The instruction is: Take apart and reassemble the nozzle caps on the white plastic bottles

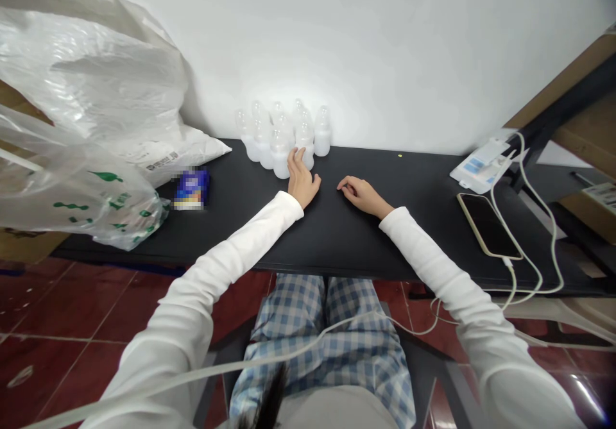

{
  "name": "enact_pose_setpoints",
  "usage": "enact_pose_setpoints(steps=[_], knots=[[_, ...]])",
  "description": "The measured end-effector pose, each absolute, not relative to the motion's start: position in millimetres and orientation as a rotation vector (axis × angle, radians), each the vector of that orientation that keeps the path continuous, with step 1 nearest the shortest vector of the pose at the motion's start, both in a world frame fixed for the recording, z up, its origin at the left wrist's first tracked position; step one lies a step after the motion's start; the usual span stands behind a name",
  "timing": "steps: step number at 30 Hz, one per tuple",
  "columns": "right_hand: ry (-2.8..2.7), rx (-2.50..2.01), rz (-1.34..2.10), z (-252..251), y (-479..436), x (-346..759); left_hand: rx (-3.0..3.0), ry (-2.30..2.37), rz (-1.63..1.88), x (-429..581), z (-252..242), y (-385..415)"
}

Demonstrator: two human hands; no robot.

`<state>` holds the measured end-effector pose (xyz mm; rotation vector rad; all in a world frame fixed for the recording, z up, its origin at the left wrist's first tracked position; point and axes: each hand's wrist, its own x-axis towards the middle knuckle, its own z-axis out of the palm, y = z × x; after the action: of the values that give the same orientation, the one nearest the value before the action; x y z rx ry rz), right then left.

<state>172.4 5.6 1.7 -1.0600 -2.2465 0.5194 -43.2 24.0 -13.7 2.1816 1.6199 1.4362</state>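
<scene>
Several small white bottles with clear domed caps (280, 153) stand upright in a tight group against the wall on the black table. My left hand (302, 182) is at the front right of this group, fingers spread and reaching to the nearest bottles. Its fingertips overlap a front bottle (305, 139), and I cannot tell whether they touch it. To the right, my right hand (363, 197) rests low over the tabletop, apart from the bottles. Its fingers are loosely bent, and nothing shows between them.
A large white plastic bag (96, 76) and a clear bag with green print (96, 192) fill the left side. Beside them lies a small blue pack (192, 188). On the right are a phone (488, 226), a white power strip (481, 165) and loose white cables (551, 224).
</scene>
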Motion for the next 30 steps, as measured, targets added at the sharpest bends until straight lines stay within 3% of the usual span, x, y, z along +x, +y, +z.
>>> enact_pose_setpoints(steps=[9,15,24,30], knots=[[-2.252,-1.066,0.512,1.0,6.0,172.1,2.171,1.651,1.432,-46.9,-10.2,37.3],[-2.225,-1.078,0.552,1.6,4.3,172.1,2.124,1.771,1.208,-47.7,-15.6,44.6],[-1.508,-1.261,0.723,-14.3,24.1,178.5,2.135,1.638,1.116,-42.6,-11.7,49.1],[-1.541,-1.169,0.910,-4.6,22.5,174.3,2.088,1.482,1.014,-28.9,6.6,47.9]])
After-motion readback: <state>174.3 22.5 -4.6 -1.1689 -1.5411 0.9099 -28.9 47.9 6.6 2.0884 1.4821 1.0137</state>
